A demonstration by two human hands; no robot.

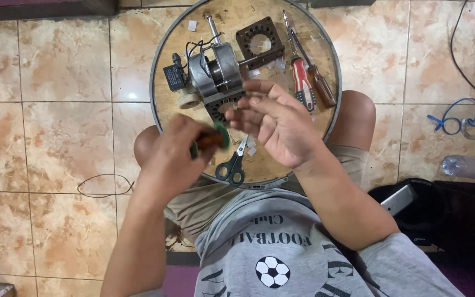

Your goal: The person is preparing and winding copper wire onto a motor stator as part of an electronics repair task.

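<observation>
Over a round wooden surface point(309, 118) resting on the person's knees, the left hand point(177, 157) is closed around a small spool point(211, 138) with green ends and a brownish middle, gripping it just above the near part of the board. The right hand point(273, 121) hovers beside it, fingers spread and loosely curled, palm turned inward, holding nothing that can be made out; its fingertips are near the spool but apart from it. Behind the hands lies a grey motor point(218, 69) with a shaft and black wires running to a small black capacitor point(174, 77). A dark square plate point(259, 36) with a round hole sits further back. Two screwdrivers point(303, 82), one red-handled, one brown, lie side by side at the right. Scissors point(233, 165) with dark handles rest near the front rim, partly under the hands. The tiled floor point(56, 137) surrounds it.
</observation>
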